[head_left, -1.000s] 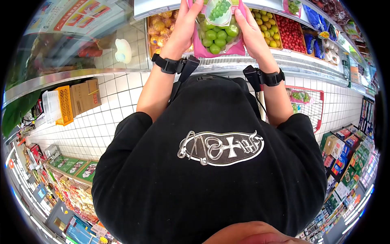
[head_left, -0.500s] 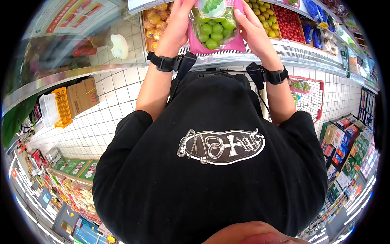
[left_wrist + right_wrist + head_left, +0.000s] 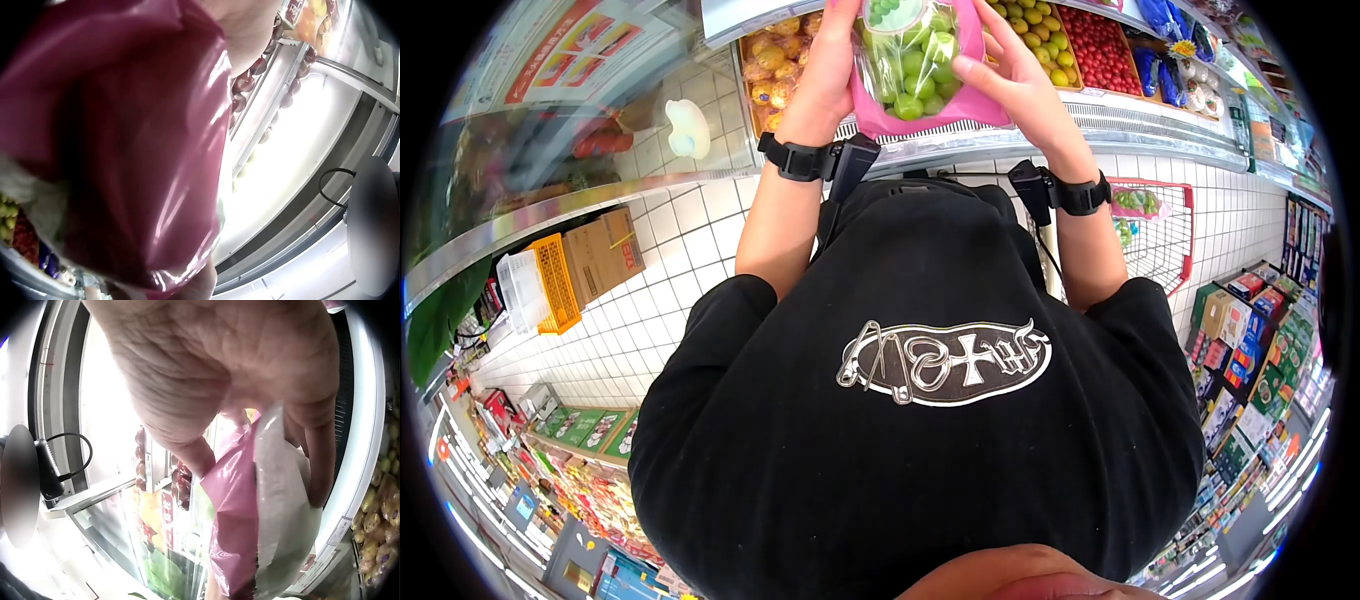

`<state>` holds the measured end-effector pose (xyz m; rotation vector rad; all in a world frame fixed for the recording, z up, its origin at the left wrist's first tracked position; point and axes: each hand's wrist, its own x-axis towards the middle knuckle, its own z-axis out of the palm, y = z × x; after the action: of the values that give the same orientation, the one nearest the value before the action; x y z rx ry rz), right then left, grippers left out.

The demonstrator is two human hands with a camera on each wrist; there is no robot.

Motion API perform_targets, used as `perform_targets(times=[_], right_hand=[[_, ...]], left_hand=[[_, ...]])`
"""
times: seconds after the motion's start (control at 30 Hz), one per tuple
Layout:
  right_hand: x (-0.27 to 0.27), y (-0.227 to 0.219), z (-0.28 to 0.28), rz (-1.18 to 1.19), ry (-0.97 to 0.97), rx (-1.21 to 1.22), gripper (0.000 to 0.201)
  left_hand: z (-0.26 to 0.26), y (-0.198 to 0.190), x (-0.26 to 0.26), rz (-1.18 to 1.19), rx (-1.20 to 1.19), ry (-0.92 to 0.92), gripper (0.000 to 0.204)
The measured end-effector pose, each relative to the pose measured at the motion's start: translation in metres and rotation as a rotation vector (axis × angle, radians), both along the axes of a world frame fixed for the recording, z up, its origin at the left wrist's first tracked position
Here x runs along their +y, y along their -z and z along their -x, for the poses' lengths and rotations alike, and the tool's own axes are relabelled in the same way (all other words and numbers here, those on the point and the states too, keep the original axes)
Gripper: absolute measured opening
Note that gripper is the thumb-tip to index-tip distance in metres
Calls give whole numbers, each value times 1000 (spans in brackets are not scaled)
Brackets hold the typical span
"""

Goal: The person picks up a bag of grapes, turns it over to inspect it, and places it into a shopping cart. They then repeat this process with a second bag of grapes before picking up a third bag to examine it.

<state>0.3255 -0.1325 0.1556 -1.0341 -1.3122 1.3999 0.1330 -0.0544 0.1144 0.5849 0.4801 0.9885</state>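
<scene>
Over the front of the chilled produce display I see a pink bag (image 3: 972, 106) of green grapes (image 3: 915, 75), its clear window and round label (image 3: 892, 12) facing up. My left hand (image 3: 828, 75) grips the bag's left side, its fingertips cut off by the top of the head view. On the other side, my right hand (image 3: 1028, 98) pinches the bag's edge, thumb in front and fingers behind. The right wrist view shows that thumb (image 3: 195, 455) on the pink film and the fingers on the pale side. Pink film fills much of the left wrist view, hiding most of the left hand.
Yellow-wrapped fruit (image 3: 772, 70), yellow-green fruit (image 3: 1045, 40) and red fruit (image 3: 1095, 50) lie in the display. A red-rimmed shopping cart (image 3: 1190, 235) with another pink grape bag (image 3: 1138, 203) stands at the right. An orange crate (image 3: 557, 285) and cardboard box (image 3: 603, 255) are at the left.
The grape bag has moved left and slightly toward the body, tilting a little. The right hand's fingers have spread more at its edge; both hands still hold it.
</scene>
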Motion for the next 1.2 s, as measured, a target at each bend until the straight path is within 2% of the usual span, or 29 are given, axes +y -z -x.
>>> perform_targets(times=[0.07, 0.17, 0.27, 0.37, 0.4, 0.43, 0.47, 0.5, 0.57, 0.73, 0.87, 0.97, 1.07, 1.2], right_hand=[[-3, -2, -3, -33, -43, -51, 94], [-6, -11, 1, 49, -35, -20, 103], [-1, 5, -7, -105, -45, -78, 112], [-3, 2, -16, -305, 53, -276, 95], [-5, 5, -13, -247, 39, -239, 94], [-5, 9, -15, -195, 25, -203, 94], [-2, 6, -24, -93, -42, -165, 113], [-3, 4, -26, -113, -38, -216, 114], [-5, -2, -28, -140, -69, -214, 113], [-11, -2, -30, -30, -96, -45, 104], [-12, -11, -29, 31, -115, -23, 96], [-11, 0, -25, -56, -78, 9, 93], [-7, 2, -14, -33, -33, 67, 93], [-3, -1, 12, -160, 82, -142, 102]], left_hand=[[-4, -1, -1, -43, 58, -9, 54], [-3, -11, -7, -130, 143, -21, 56], [0, -13, -8, -229, 189, 12, 61], [-3, -14, -12, -234, 211, 103, 58], [1, -16, -11, -232, 217, 137, 56], [3, -14, -8, -155, 86, 192, 62], [2, -13, -8, -165, 86, 178, 65], [2, -12, -12, -165, 85, 164, 68], [3, -18, -11, -164, 74, 225, 73], [10, -16, -12, -163, 58, 282, 75], [15, -5, -10, -107, -17, 282, 80], [20, -4, -11, -215, 60, 232, 84], [21, -3, -14, -407, 220, 118, 99], [29, -8, -13, -534, 365, 97, 116]])
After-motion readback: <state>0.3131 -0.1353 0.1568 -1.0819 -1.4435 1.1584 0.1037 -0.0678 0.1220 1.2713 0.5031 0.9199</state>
